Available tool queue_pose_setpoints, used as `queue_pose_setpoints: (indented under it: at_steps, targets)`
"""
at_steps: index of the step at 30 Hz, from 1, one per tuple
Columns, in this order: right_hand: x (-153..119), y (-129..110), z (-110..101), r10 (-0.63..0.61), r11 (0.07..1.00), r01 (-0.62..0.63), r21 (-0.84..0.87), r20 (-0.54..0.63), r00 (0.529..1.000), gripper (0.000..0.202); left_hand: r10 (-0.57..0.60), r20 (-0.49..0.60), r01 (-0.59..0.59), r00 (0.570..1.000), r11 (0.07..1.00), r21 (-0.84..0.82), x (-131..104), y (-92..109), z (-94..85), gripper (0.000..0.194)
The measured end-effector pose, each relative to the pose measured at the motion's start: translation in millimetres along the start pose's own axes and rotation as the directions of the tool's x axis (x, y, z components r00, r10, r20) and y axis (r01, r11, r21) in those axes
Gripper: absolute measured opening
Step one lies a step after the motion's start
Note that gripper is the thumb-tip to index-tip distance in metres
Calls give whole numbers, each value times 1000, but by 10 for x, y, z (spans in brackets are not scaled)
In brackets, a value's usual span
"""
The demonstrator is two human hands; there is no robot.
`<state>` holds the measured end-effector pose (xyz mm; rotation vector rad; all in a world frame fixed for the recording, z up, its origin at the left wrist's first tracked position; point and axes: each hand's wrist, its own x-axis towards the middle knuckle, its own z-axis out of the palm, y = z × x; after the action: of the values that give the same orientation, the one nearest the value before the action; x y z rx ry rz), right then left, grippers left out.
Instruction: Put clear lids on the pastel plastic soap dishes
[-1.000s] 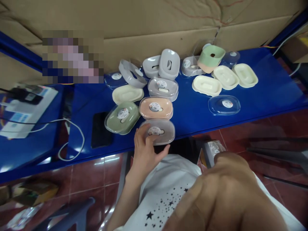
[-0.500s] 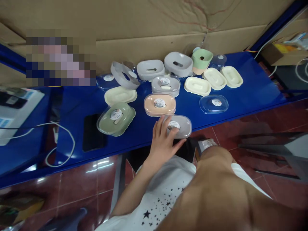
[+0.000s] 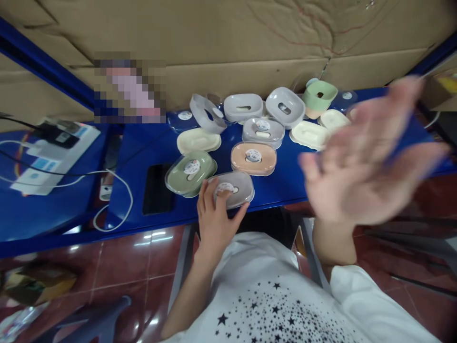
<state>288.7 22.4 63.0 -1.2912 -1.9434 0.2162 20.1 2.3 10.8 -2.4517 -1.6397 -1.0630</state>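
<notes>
My left hand (image 3: pixel 217 214) is closed over a grey oval plastic box (image 3: pixel 244 190) with a clear lid and a round label, at the table's front edge. Its fingers lie on the left side and top, the thumb along the near edge. Raised at the right, my right hand (image 3: pixel 360 176) is blurred, its fingers spread, nothing in it. Behind the held box sits a peach lidded box (image 3: pixel 237 159); left of it is a green lidded box (image 3: pixel 178 178). Another grey lidded box (image 3: pixel 257 136) stands farther back.
Grey slotted shells (image 3: pixel 233 114) and a green cup-shaped piece (image 3: pixel 326 88) line the back of the blue table (image 3: pixel 285 186). Cream trays (image 3: pixel 191 143) lie among them. A dark phone (image 3: pixel 152 190), white cable (image 3: pixel 130 205) and power strip (image 3: pixel 53 166) are at left.
My left hand has shifted the grey box left, closer to the green one. My right arm, low in front of my body before, has swung up to the right with its hand showing. The view has turned.
</notes>
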Motion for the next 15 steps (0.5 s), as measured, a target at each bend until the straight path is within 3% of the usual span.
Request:
queue_pose_setpoints:
  at_steps: [3,6,9,12,15]
  targets:
    - [101,11,209,-23,998,26,-52,62,998,54,-18,23,18,1000,1000,14,5,-20,-2,46]
    - [78,103,435,-67,970,109,-219,191,979,51,-14,15,13,1000,1000,16,-4,-11,3,45]
    - [8,158,560,-17,938,74,-339,167,986,49,-1,-4,1,1000,1000,15,-9,-7,16,44]
    - [82,216,522,-39,941,95,-325,176,984,51,17,-10,-16,1000,1000,10,-7,-1,38,44]
    - [354,464,336,-49,941,101,-323,165,985,57,23,-2,-23,1000,1000,12,-3,19,66,43]
